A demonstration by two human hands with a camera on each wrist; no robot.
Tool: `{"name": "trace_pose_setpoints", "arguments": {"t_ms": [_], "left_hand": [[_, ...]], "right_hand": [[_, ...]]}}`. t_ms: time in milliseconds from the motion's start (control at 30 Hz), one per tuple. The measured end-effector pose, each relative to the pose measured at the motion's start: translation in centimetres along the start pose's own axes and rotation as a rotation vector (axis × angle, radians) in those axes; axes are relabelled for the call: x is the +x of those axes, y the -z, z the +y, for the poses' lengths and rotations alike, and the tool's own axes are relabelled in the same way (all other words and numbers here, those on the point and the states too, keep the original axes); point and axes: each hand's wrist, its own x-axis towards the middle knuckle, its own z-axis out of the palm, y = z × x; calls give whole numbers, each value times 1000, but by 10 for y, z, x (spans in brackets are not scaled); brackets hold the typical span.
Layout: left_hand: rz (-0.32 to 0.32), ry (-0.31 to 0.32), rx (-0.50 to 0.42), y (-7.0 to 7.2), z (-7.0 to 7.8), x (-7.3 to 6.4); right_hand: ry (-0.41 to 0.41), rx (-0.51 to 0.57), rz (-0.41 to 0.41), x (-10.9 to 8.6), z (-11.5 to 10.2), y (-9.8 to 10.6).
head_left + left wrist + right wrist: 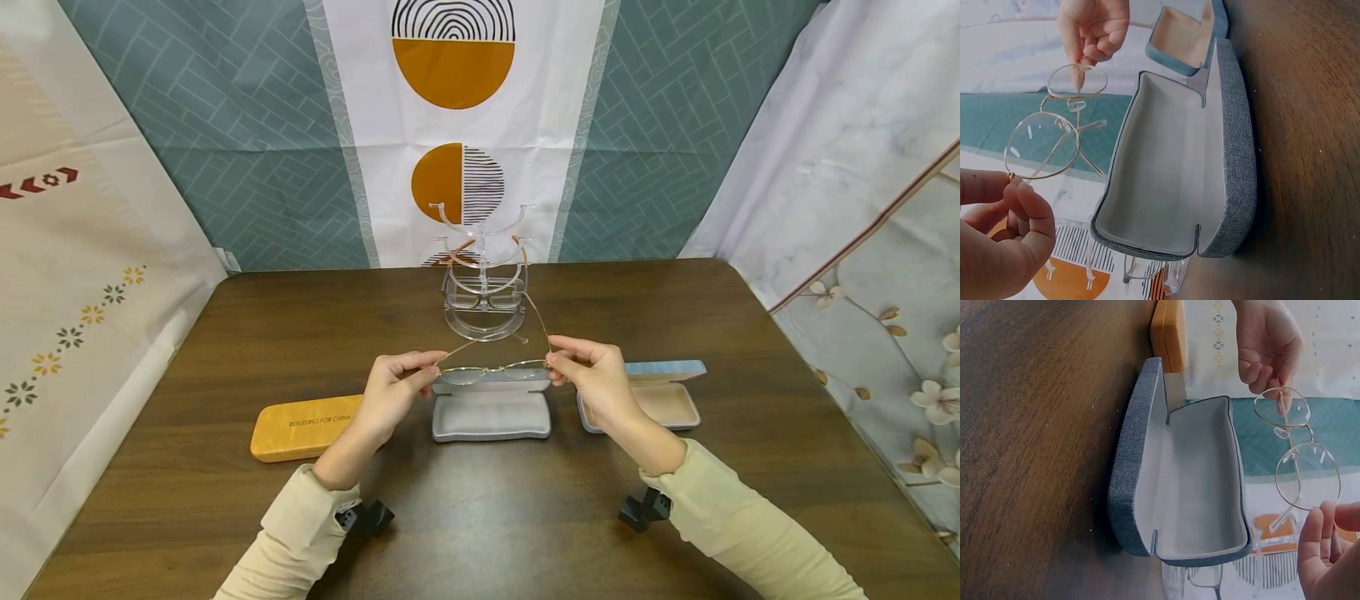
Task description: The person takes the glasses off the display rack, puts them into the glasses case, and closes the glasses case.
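Observation:
Gold wire-rimmed glasses [462, 377] are held up between both hands, their arms unfolded and pointing away toward the back. My left hand [395, 387] pinches the left corner of the frame, where the arm meets the rim. At the right corner, thumb and fingers of my right hand [597, 379] pinch the frame. Below and just behind the glasses lies an open grey-blue glasses case [491, 418]; its pale lining [1154, 162] shows bare in the left wrist view. In the right wrist view both round lenses [1307, 476] appear above the table, apart from the case.
A clear tiered display stand [483, 325] at the back holds other glasses [467, 300]. Left of the open case lies a closed yellow case [300, 427]. A second open blue case [663, 404] with beige lining stands right, partly behind my right hand. Curtains hang behind the table.

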Motion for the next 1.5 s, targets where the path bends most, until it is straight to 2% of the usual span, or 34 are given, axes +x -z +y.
{"name": "trace_pose_setpoints", "arguments": {"t_ms": [500, 1067, 1500], "left_hand": [[-51, -50, 91, 2, -1, -1], [-73, -40, 49, 0, -2, 1], [13, 2, 1, -5, -1, 1]], "right_hand": [[-14, 44, 0, 0, 1, -2], [-22, 52, 0, 1, 3, -1], [-37, 23, -3, -1, 2, -1]]}}
